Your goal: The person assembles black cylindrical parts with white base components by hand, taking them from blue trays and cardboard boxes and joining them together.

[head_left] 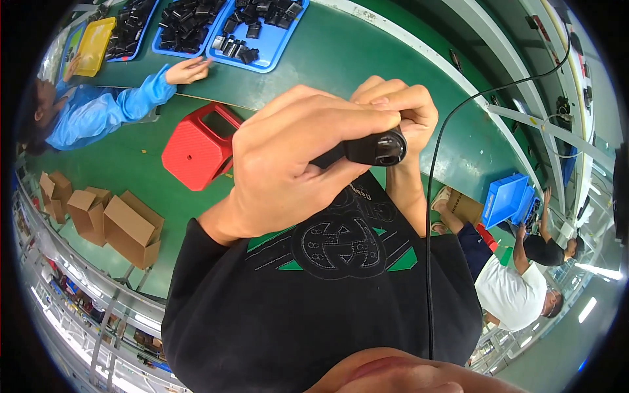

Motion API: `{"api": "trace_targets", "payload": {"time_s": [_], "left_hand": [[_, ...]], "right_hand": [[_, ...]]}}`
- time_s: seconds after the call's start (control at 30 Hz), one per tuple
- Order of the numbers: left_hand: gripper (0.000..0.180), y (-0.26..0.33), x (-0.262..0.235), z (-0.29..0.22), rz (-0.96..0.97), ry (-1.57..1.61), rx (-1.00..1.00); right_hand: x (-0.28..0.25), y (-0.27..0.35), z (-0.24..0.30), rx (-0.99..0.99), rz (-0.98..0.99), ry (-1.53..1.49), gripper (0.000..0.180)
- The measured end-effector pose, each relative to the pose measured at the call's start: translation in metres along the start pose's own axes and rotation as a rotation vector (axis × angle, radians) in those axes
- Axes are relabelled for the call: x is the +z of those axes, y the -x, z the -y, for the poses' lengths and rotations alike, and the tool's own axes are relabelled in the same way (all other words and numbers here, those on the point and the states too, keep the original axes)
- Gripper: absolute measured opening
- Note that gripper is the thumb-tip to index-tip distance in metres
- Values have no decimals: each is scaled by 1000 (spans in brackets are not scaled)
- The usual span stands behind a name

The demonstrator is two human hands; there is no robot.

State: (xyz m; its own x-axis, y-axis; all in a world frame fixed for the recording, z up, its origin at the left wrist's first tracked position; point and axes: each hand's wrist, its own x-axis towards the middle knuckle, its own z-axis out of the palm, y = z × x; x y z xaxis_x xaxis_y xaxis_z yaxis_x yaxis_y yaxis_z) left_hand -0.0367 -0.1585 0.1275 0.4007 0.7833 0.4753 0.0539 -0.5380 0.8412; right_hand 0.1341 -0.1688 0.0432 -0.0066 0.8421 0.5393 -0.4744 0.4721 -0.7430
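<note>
Close in front of my chest, my left hand is closed around a black plastic piece with a rounded, glossy end that has an opening in it. The thumb lies along its upper side, and the palm hides the rest. Just beyond it, my right hand is closed, its fingers curled and the thumb bent against them. These fingers sit right by the piece's far side; what they grip is hidden. Both hands are raised over the near edge of a green worktable.
Blue trays of black parts and a yellow tray lie far left. A co-worker's hand reaches beside them. A red stool and cardboard boxes stand left. A black cable hangs right; beyond are people and blue bins.
</note>
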Motion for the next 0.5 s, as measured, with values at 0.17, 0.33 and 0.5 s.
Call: {"api": "trace_targets", "payload": {"time_s": [0.17, 0.33, 0.5], "left_hand": [[42, -1, -2, 0, 0, -22, 35], [42, 0, -1, 3, 12, -26, 61], [42, -2, -1, 1, 33, 50, 66]], "right_hand": [[4, 2, 1, 4, -47, 50, 37], [3, 4, 1, -6, -43, 89, 32], [9, 4, 1, -33, -65, 4, 31]]}}
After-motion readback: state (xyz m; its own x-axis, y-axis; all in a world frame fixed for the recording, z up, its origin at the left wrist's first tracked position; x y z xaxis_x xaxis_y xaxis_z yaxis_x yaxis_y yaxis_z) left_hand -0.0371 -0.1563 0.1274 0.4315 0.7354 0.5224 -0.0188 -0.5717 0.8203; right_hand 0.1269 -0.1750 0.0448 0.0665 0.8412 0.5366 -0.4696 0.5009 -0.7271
